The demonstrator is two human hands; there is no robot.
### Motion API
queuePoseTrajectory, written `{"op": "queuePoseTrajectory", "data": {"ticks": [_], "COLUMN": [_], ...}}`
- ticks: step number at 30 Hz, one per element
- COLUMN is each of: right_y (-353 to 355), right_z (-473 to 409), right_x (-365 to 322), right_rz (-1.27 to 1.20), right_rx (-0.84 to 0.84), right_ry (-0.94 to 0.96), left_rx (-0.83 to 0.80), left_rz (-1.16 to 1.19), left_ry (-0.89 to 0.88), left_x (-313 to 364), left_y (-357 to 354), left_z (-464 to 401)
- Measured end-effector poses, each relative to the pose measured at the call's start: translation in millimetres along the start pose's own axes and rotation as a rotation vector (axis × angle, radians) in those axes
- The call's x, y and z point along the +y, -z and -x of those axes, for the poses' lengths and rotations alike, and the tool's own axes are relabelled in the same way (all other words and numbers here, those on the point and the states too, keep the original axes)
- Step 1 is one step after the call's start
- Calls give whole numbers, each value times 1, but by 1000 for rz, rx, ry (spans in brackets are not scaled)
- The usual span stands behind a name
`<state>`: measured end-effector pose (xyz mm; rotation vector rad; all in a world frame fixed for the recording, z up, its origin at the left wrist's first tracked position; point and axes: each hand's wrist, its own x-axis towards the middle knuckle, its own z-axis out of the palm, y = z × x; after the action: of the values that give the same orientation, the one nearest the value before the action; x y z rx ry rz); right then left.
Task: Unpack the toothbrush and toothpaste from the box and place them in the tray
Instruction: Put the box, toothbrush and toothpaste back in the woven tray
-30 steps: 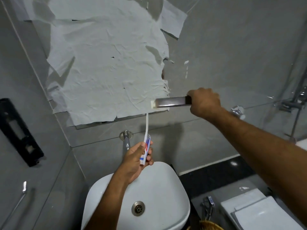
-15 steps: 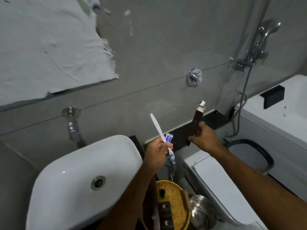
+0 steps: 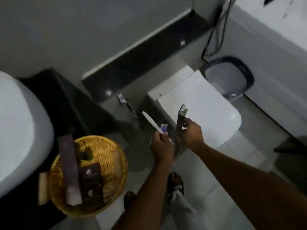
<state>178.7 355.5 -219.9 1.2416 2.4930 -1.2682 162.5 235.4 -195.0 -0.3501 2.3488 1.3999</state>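
Both hands have dropped lower, now over the floor by the toilet (image 3: 207,110). Left hand (image 3: 162,146) grips the white toothbrush (image 3: 152,122) and small toothpaste (image 3: 164,128) together; right hand (image 3: 191,135) pinches the dark box (image 3: 180,120), flap open. Woven tray (image 3: 114,156) sits well left, beside the sink (image 3: 18,130).

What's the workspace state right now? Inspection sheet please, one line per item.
Surface: dark counter beside the white sink.
Job's things: toothbrush and toothpaste in the left hand; opened box in the right hand; woven tray on the counter, neither item in it yet.
Clutter: dark boxes lying in the tray.
Grippers: both hands closed on their items, over the floor.
Cables: hose down the wall.
Surroundings: closed toilet, bin, the person's foot.
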Motion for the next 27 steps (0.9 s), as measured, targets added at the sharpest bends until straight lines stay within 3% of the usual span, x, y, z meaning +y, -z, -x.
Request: {"op": "queuePoseTrajectory", "data": {"ticks": [4, 9, 16, 20, 24, 27], "right_y": [-56, -120, -167, -157, -111, -62], "right_z": [-8, -22, -31, -9, 31, 66], "right_x": [77, 142, 182, 172, 125, 79], "right_rz": [15, 38, -24, -8, -100, -162], "right_rx": [-51, -76, -75, -112, -153, -59], "right_ry": [-39, -60, -197, -155, -5, 125], "left_rx": [25, 6, 20, 34, 22, 12], "left_rz": [-59, -184, -208, -178, -65, 54], "left_ry": [145, 186, 212, 232, 202, 170], "left_x": [-73, -146, -201, -185, -125, -65], "left_y": [-34, -56, -63, -58, -43, -27], "left_z": [-22, -51, -72, -62, -38, -18]}}
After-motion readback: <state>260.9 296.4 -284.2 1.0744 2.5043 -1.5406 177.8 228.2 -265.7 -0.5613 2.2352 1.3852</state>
